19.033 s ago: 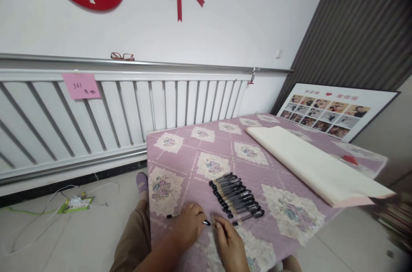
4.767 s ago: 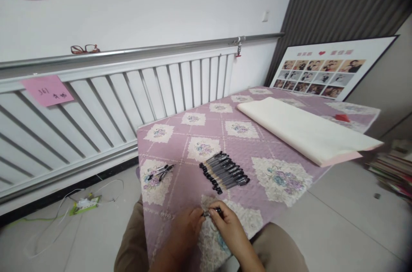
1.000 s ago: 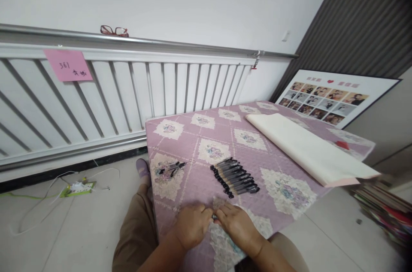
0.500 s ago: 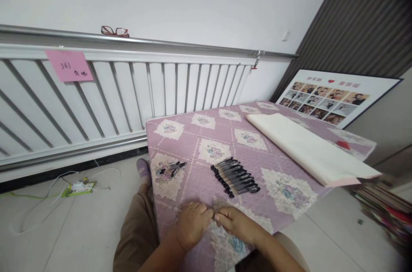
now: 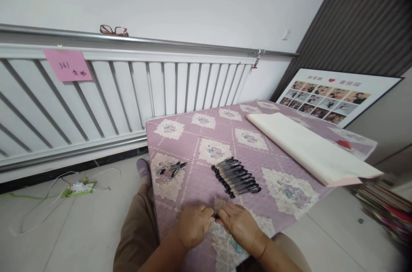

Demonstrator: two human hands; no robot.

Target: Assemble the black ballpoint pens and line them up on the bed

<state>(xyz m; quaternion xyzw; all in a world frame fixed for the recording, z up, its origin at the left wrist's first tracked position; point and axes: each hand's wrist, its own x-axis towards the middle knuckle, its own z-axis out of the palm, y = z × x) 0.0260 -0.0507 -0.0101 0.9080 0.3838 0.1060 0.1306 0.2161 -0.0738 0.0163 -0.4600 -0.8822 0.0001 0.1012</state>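
My left hand [image 5: 193, 225] and my right hand [image 5: 238, 223] meet at the near edge of the pink quilted table [image 5: 193, 179], fingers curled. A small dark pen part [image 5: 214, 216] shows pinched between their fingertips; most of it is hidden. Just beyond my hands lies a neat row of several black pens [image 5: 236, 176]. Farther left on the cloth sits a small heap of loose pen pieces [image 5: 170, 169].
A long cream roll of paper [image 5: 309, 149] lies across the table's right side. A white radiator [image 5: 128, 96] runs along the wall with red glasses [image 5: 113, 30] on its rail. A photo board [image 5: 337, 97] leans at the right. A power strip [image 5: 78, 187] lies on the floor.
My hands stay together at the table's near edge. My right hand has shifted slightly over the last second, still working the small dark piece with my left.
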